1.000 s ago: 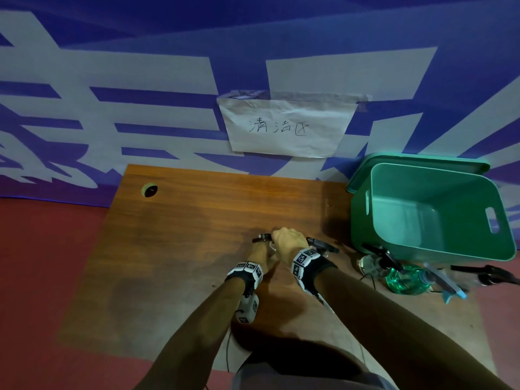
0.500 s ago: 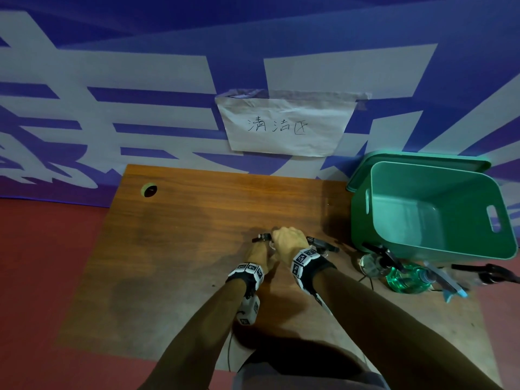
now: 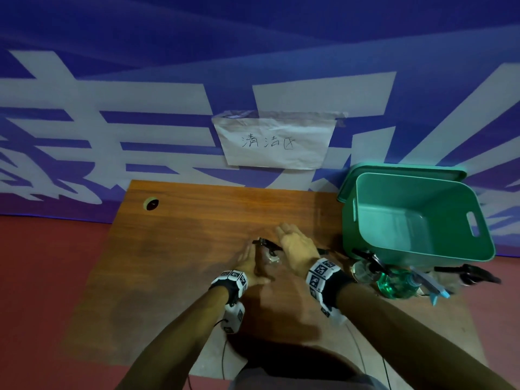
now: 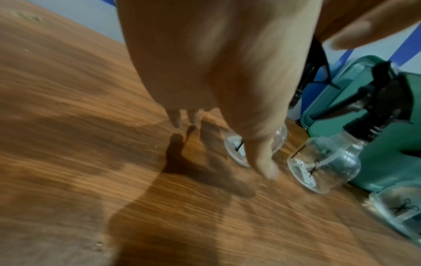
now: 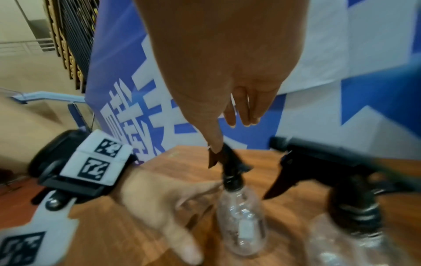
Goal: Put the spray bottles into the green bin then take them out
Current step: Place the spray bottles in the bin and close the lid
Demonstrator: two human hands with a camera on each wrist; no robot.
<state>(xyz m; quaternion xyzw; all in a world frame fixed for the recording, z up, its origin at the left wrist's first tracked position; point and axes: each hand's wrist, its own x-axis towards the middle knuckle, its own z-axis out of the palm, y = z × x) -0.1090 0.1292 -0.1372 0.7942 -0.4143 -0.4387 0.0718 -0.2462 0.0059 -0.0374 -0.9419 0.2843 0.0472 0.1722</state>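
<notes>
A clear spray bottle (image 3: 268,256) with a black trigger stands on the wooden table (image 3: 183,249) between my two hands. My left hand (image 3: 249,263) is open at its left side, with the thumb close to the bottle (image 4: 255,144). My right hand (image 3: 294,244) is open with straight fingers just above and to its right. A second clear bottle (image 5: 353,225) stands beside the first (image 5: 241,221), mostly hidden under my right hand in the head view. The empty green bin (image 3: 422,251) sits at the table's right end.
In front of the bin lie or stand a clear bottle (image 3: 365,267), a bottle of green liquid (image 3: 396,282) and another black trigger (image 3: 472,277). A paper sign (image 3: 275,142) hangs on the blue banner behind. A cable hole (image 3: 152,204) marks the far left corner.
Both hands were curled together round the bottles in the middle of the table. Now they have let go, with fingers straight and the hands spread slightly apart.
</notes>
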